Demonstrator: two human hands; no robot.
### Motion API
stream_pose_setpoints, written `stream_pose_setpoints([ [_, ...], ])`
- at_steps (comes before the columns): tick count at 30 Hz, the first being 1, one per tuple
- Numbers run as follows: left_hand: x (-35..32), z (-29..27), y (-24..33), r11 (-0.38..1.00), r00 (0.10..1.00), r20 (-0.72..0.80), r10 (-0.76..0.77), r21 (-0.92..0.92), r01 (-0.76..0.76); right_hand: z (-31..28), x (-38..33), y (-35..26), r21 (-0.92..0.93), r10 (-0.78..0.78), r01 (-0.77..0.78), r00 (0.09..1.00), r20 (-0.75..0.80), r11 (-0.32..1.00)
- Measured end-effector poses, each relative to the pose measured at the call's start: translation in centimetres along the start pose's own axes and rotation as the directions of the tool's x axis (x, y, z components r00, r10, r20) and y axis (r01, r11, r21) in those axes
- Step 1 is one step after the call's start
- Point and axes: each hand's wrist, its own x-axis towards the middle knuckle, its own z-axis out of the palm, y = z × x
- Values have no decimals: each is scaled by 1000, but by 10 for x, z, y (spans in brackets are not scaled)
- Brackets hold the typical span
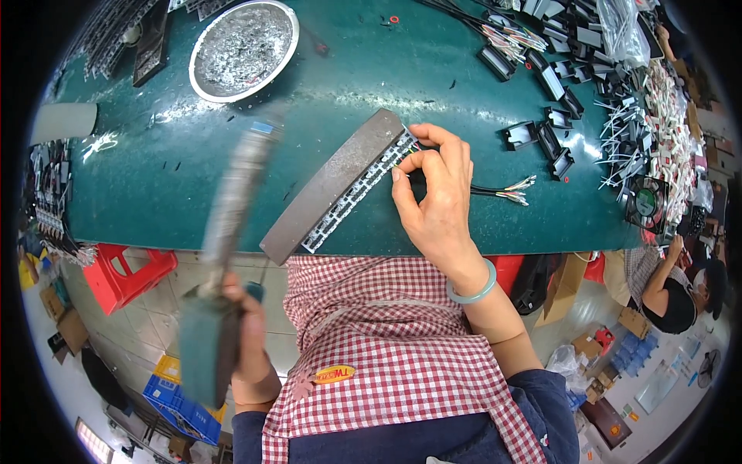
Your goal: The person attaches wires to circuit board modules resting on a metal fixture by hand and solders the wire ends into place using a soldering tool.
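Your left hand (249, 331) is curled around a green-handled tool with a long grey barrel (232, 201), but blur hides how tight the grip is. Your right hand (439, 197) has its thumb and first finger almost together by thin coloured wires (417, 145) at the far end of a black-and-white slotted strip (359, 193); I cannot tell if they pinch one. That strip lies on the shiny green desk (386, 66), along the side of a long dark grey bar (336, 184). If the tool is hot, a quick swing could burn your right hand or melt the wires. Pulling too hard might break a wire. The bar's near end sits at the desk's edge, so a bump could tip it off.
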Motion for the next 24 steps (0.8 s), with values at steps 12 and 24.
stream_pose_setpoints([
  [12,17,7,-14,979,1000,-2,-7,205,7,2,1,-1,138,117,-107,990,-72,985],
  [24,9,29,-14,993,949,305,-79,111,47,-2,5,-2,132,154,-148,987,-40,980],
])
